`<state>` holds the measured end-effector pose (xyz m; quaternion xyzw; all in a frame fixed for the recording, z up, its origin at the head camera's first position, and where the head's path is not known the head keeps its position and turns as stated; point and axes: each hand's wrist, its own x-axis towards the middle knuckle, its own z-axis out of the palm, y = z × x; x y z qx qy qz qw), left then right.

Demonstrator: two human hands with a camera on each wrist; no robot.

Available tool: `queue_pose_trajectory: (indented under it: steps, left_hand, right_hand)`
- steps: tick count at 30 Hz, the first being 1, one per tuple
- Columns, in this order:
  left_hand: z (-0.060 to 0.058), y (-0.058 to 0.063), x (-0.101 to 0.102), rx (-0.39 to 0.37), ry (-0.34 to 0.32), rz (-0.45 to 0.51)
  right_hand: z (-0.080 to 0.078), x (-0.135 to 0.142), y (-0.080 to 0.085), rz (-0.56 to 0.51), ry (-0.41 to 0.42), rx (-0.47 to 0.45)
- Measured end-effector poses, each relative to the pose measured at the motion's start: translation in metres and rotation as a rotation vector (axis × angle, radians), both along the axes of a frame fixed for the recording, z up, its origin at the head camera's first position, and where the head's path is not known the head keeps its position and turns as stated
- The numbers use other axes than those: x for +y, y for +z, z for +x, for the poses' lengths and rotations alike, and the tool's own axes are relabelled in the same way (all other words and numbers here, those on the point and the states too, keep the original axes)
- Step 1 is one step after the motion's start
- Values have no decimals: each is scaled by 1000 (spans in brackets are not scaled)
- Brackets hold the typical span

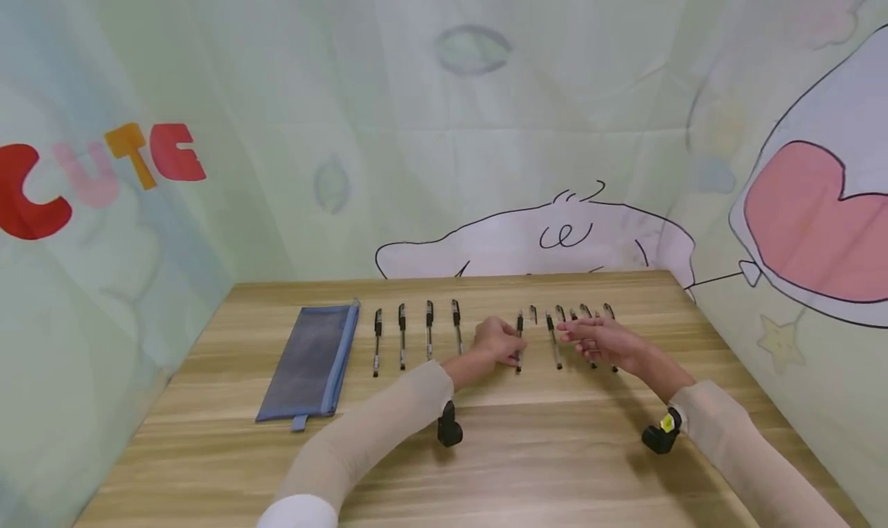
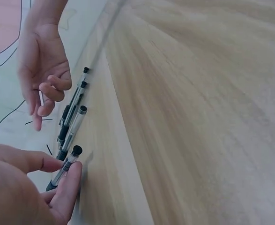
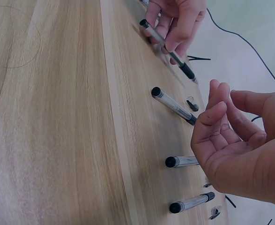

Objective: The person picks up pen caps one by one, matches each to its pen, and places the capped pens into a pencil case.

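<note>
My left hand (image 1: 498, 341) pinches an uncapped black pen (image 3: 167, 49) between thumb and fingers, its black tail end toward me and its tip toward the wall. In the left wrist view, that hand's thumb and fingers lie on either side of the clear barrel. To the right, my right hand (image 1: 602, 341) hovers over the other uncapped pens with loosely bent fingers and nothing visible in its grasp. Nearest to it lies one uncapped pen (image 1: 554, 343); others lie partly hidden under the hand. Small black caps, among them one cap (image 1: 533, 314), lie beyond the pens.
Left of my left hand, several capped black pens, including one pen (image 1: 402, 335), lie in a row. A blue mesh zip pouch (image 1: 305, 362) is flat on the wooden table (image 1: 486, 466) at the left. A printed cloth (image 1: 444, 158) hangs behind the table.
</note>
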<state>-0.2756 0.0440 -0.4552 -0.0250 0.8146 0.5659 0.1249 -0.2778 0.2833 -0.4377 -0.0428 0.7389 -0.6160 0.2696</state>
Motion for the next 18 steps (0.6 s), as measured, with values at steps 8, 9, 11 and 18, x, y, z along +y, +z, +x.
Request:
queue_pose_trajectory:
  steps: [8,9,11,18]
  left_hand:
    - [4,5,-21,-26,36,130]
    - [4,5,-25,-31,39,142]
    - [4,4,-33,-44,46,162]
    - [6,3,-58,-46,68,173]
  right_hand:
    - [-1,-7,0,-20,-4,-4]
    - [-1,-8,1,-21,-5,-7]
    - [-1,-9,1,-20,-4,-13]
    - [-2,-10,-1,-21,2,-9]
